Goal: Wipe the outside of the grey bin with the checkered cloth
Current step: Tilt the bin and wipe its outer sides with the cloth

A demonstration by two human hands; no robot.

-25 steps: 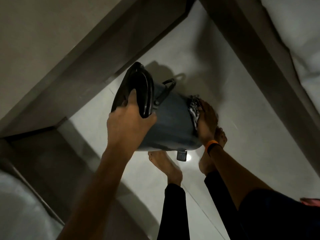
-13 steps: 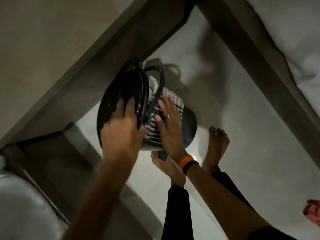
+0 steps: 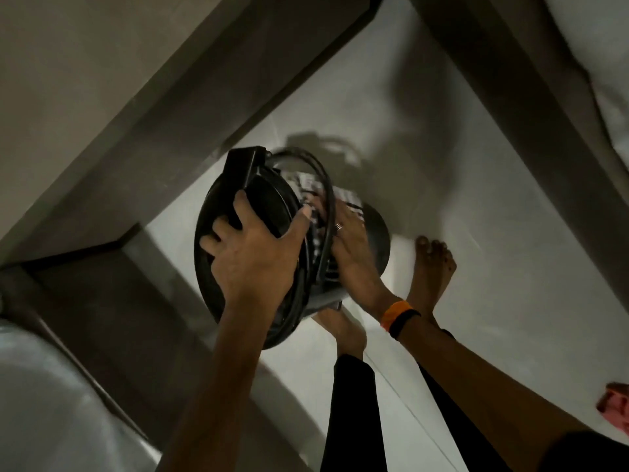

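I hold the grey bin (image 3: 377, 233) tipped on its side above the floor, its black lid (image 3: 272, 202) facing me. My left hand (image 3: 252, 257) grips the lid and rim from the near side. My right hand (image 3: 350, 253) presses the checkered cloth (image 3: 347, 197) flat against the bin's side wall, just behind the thin black handle (image 3: 326, 192). The cloth is mostly hidden under that hand and the handle. An orange and black band sits on my right wrist.
My two bare feet (image 3: 434, 267) stand on the pale tiled floor (image 3: 510, 284) below the bin. A dark wall base (image 3: 190, 137) runs at the left, another dark strip at the upper right. A pink item (image 3: 616, 405) lies at the right edge.
The bin has turned so its lid faces me more. My right hand moved the cloth from the bin's far bottom end up its side toward the lid.
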